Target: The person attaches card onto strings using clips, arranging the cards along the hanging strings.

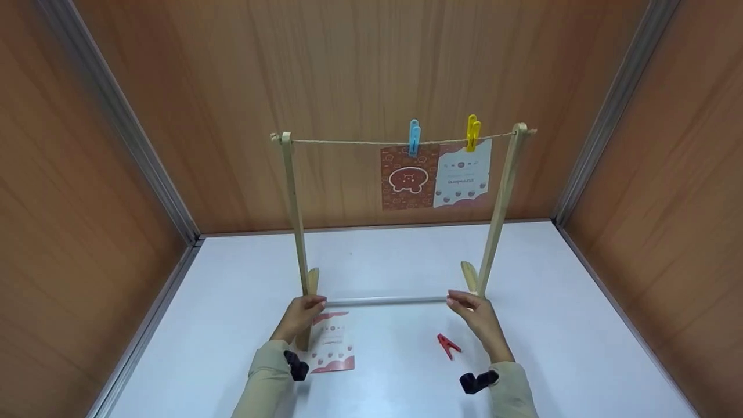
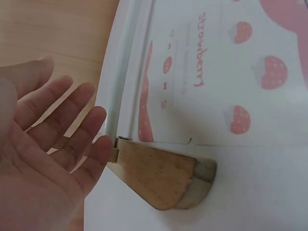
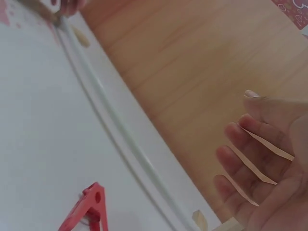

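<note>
Head view. Rack [image 1: 296, 215]: wooden, two posts, string [image 1: 354, 143] across the tops, pale bar [image 1: 389, 301] between the feet; upright on white table [image 1: 395, 337]. On the rack's string, toward the right post: brown bear card [image 1: 408, 180] under blue clothespin [image 1: 414, 138]; just beside, white strawberry card [image 1: 462, 174] under yellow clothespin [image 1: 473, 133]. At the rack's left foot: left hand [image 1: 302, 316]. At its right foot: right hand [image 1: 477, 316], well apart from the left. Beside the rack's left foot: loose strawberry card [image 1: 334, 348], flat. Before the rack's bar, toward the right: red clothespin [image 1: 448, 346].

Left wrist view. Left hand: fingers slack, spread; fingertips at the rack's left foot, contact not tellable.

Right wrist view. Right hand: fingers loosely spread, by the rack's right end; contact likewise not tellable. Red clothespin: legs splayed, on the table before the rack's bar.
</note>
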### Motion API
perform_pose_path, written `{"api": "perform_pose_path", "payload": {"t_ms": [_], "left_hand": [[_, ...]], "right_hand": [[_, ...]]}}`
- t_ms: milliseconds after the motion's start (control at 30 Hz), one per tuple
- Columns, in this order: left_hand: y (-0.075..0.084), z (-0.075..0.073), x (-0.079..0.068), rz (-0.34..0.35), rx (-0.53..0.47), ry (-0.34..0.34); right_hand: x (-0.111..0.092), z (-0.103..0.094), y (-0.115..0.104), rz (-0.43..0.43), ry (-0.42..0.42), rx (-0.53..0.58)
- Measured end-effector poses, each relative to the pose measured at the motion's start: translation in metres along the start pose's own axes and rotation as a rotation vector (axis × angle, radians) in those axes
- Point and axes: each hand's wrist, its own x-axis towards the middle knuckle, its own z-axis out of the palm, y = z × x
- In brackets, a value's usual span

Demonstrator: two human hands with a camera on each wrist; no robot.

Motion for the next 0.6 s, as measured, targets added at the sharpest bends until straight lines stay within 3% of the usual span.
{"api": "perform_pose_path", "payload": {"t_ms": [367, 600], "left_hand": [[-0.012, 0.005, -0.006, 0.003, 0.125, 0.002], [-0.019, 0.006, -0.003, 0.071, 0.186, -0.019]], "right_hand": [[-0.014, 0.002, 0.029, 0.068, -0.034, -0.067], [-0.019, 0.004, 0.047, 0.116, -0.033, -0.162]]}}
